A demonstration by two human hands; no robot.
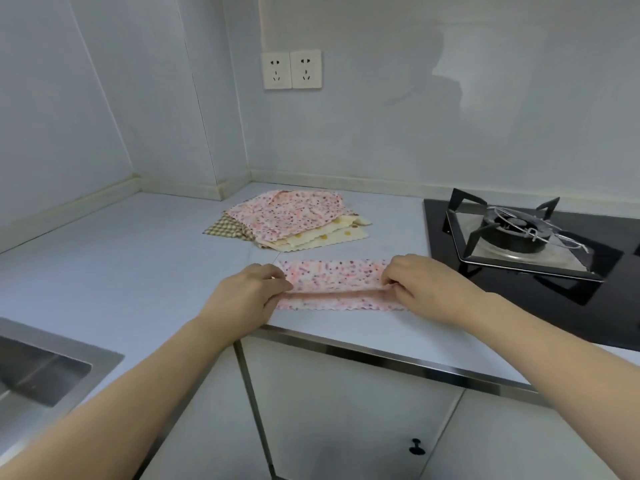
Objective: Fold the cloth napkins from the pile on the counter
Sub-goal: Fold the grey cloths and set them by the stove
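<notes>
Pink speckled cloth with pinked edges, the napkin in hand [334, 284], is laid flat near the front edge of the pale grey counter [104, 265], folded into a long strip. A lengthwise fold appears to be in progress: a raised crease is drawn across the strip between the two hands. The left hand [249, 294] is curled at the strip's left end, fingertips pinching the fold; the right hand [424, 285] is curled likewise at the right end, gripping the cloth. Next, the pinched layer would probably be carried over and pressed flat, edges matched. Behind, the pile of unfolded napkins [294, 220], floral, checked and yellow-dotted, is left waiting, beside the black gas hob [519, 237].
</notes>
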